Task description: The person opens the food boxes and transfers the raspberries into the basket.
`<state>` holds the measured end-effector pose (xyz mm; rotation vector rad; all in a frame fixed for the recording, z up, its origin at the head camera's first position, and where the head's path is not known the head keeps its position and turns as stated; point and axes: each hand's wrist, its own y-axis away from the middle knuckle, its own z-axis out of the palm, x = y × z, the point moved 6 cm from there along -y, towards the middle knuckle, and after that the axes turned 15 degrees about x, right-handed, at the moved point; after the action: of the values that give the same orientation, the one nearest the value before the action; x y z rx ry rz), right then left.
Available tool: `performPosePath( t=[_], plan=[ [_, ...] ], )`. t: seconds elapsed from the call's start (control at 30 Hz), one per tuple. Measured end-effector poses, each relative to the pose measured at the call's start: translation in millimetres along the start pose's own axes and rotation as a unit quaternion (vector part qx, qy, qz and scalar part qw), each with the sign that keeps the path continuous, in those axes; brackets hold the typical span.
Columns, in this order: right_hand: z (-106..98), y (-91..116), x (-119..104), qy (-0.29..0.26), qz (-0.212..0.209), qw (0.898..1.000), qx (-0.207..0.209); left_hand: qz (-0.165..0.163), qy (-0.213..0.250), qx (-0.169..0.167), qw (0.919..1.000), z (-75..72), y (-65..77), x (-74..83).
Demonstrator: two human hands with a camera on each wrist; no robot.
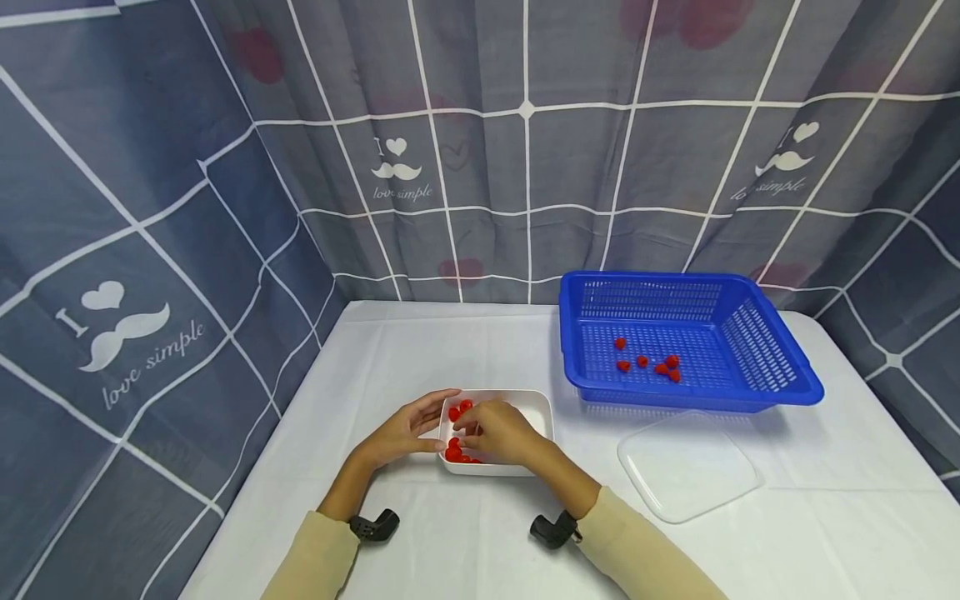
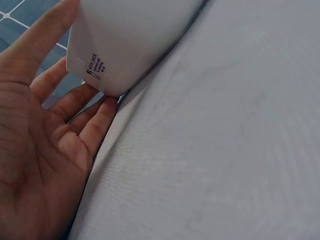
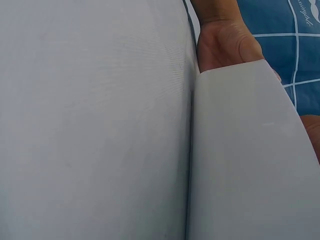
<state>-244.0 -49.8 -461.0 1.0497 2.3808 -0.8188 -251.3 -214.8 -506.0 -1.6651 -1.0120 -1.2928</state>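
Observation:
A white rectangular box (image 1: 491, 469) sits on the table with several small red pieces (image 1: 453, 454) along its left side, which look like small fruit. My left hand (image 1: 405, 432) holds the left end of the box, thumb at the near corner and fingers at the far one. In the left wrist view its fingertips (image 2: 107, 107) lie against the printed end wall. My right hand (image 1: 498, 432) reaches inside over the red pieces with bent fingers. I cannot tell whether it pinches one. The right wrist view mostly shows the outer wall of the box (image 3: 245, 155).
At the back right stands a blue plastic basket (image 1: 693, 398) with several red pieces (image 1: 672, 362) on its floor. A clear lid (image 1: 690, 467) lies flat in front of it. White cloth (image 1: 420, 533) covers the table, and a patterned curtain (image 1: 480, 183) hangs behind.

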Motion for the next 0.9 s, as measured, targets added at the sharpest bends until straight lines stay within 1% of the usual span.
performPosePath(
  t=[0.17, 0.47, 0.67, 0.9],
  plan=[
    [2.8, -1.5, 0.6, 0.008, -0.001, 1.0, -0.007, -0.004, 0.003, 0.001, 1.0, -0.3, -0.9, 0.0],
    [8.3, -1.6, 0.5, 0.007, -0.006, 1.0, -0.016, 0.0, 0.006, -0.002, 1.0, -0.3, 0.6, -0.6],
    [9.2, -2.1, 1.3, 0.011, 0.001, 1.0, -0.015, 0.004, 0.013, -0.001, 0.9999, -0.6, 2.0, 0.8],
    [8.5, -1.7, 4.2, 0.009, 0.013, 1.0, -0.014, 0.001, 0.007, -0.003, 1.0, -0.2, -0.4, -0.4]
  ],
)
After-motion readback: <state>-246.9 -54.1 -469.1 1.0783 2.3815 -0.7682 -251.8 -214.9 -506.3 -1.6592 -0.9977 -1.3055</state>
